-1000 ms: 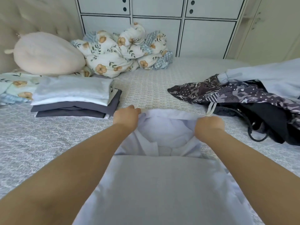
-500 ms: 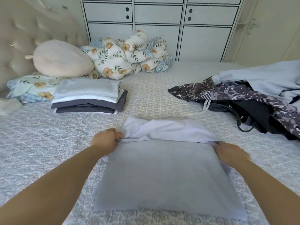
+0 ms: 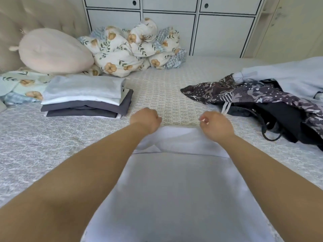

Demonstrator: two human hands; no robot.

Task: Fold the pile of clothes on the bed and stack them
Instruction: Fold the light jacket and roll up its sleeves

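My bed (image 3: 52, 145) carries a folded stack (image 3: 85, 96) left, loose clothes (image 3: 262, 100) right, my shirt (image 3: 174, 189) centre, pillow (image 3: 52, 51) upper left.

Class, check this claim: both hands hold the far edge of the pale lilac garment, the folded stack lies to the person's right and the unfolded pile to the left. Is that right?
One detail is wrong: the sides are swapped. In the head view the folded stack lies to the person's left and the unfolded pile to the right. The left hand and right hand do hold the far edge of the pale lilac garment.

Soft even daylight, wide-angle edge distortion, slight blur.
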